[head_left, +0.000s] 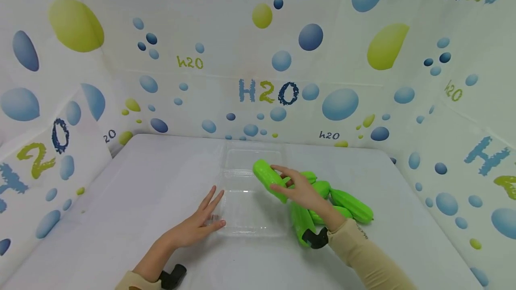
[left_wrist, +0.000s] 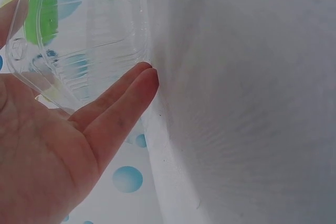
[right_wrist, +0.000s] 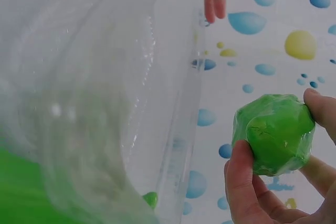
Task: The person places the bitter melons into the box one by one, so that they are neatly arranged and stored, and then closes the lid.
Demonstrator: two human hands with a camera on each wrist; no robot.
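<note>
My right hand [head_left: 305,192] grips a bright green, shiny, cucumber-like vegetable [head_left: 267,177] between thumb and fingers. It is held tilted over the right side of a clear plastic clamshell box [head_left: 243,211]. In the right wrist view the blunt end of this vegetable [right_wrist: 278,135] faces the camera, fingers around it. The box lies with its lid [head_left: 254,158] opened toward the back. My left hand [head_left: 197,223] is at the box's left side, fingers extended, fingertips right at the wall. Through the clear plastic, green shows in the left wrist view.
Several more green vegetables [head_left: 351,205] lie in a loose pile on the white table [head_left: 161,178], right of the box and partly under my right forearm. Behind the table hangs a white sheet [head_left: 225,26] printed with blue and yellow drops. Each wrist wears a black camera mount [head_left: 316,238].
</note>
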